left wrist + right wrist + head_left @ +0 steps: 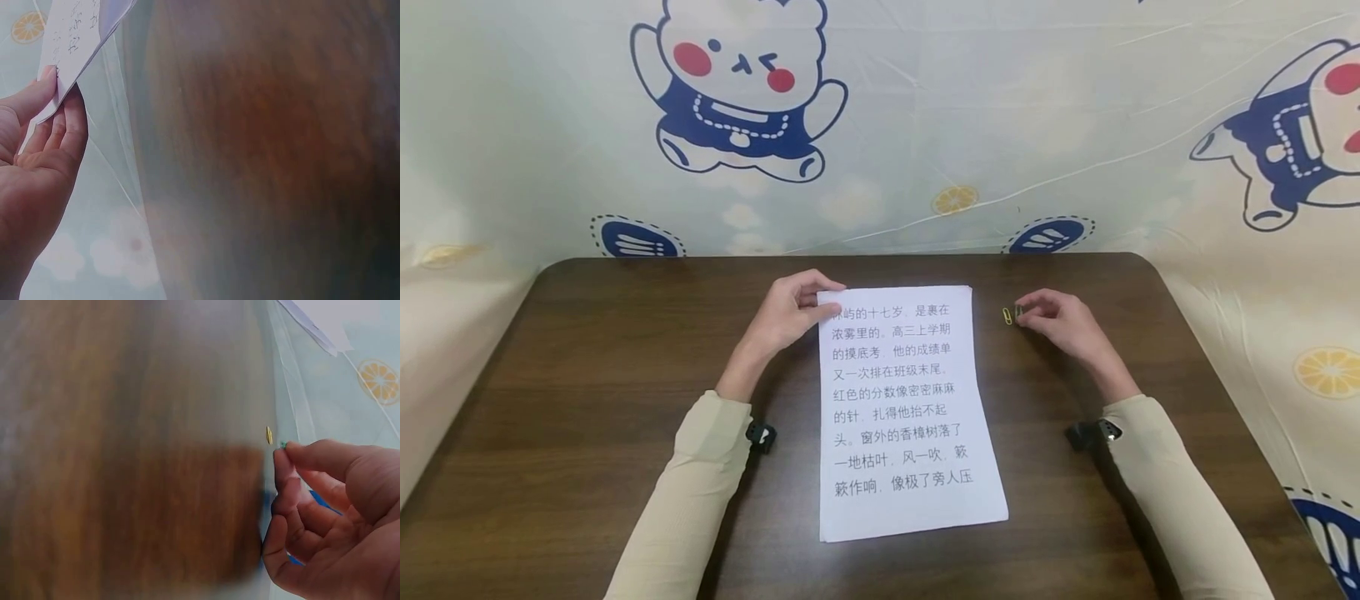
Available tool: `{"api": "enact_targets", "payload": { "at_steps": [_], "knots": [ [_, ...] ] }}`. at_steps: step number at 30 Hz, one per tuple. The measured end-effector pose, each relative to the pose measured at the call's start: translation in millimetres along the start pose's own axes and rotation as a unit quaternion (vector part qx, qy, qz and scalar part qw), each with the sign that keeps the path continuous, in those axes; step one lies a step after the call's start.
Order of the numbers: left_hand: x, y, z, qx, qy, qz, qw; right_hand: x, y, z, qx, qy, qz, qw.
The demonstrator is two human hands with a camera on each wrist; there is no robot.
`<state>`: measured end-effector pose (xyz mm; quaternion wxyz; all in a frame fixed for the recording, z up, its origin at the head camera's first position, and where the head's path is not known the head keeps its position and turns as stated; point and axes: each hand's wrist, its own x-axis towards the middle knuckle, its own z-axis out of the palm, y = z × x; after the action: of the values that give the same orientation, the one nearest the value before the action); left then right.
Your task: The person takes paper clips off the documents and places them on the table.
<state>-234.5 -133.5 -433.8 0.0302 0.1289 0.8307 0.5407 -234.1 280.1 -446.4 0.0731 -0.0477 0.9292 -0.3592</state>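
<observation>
A stack of printed paper sheets (898,408) lies upright to the view in the middle of the table. My left hand (790,308) pinches its upper left corner, thumb on top and fingers underneath, as the left wrist view also shows. Right of the stack, my right hand (1060,321) pinches a small green paper clip (284,444) between thumb and index finger; most of the clip is hidden by the fingertips. Just left of those fingertips, a yellow paper clip (1007,316) lies on the table.
The dark wooden table (587,400) ends at a back edge against a pale printed cloth (925,125) with bear and orange-slice figures. The cloth also hangs along the sides. A dark wrist camera (762,436) sits on the left wrist, another (1092,435) on the right.
</observation>
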Motion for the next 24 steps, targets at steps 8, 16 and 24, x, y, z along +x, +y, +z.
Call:
{"api": "enact_targets", "payload": {
  "at_steps": [8, 16, 24],
  "knots": [
    [0.8, -0.2, 0.5, 0.005, 0.001, -0.003, 1.0, 4.3, -0.3, 2.8, -0.039, 0.007, 0.002, 0.9992],
    [1.5, -1.4, 2.3, 0.016, 0.004, -0.012, 0.9998, 8.9, 3.8, 3.6, -0.028, 0.019, 0.011, 0.9994],
    [2.4, -2.4, 2.3, 0.018, 0.004, -0.018, 0.9997, 8.8, 3.0, 4.3, -0.022, 0.018, 0.014, 0.9995]
  ]
}}
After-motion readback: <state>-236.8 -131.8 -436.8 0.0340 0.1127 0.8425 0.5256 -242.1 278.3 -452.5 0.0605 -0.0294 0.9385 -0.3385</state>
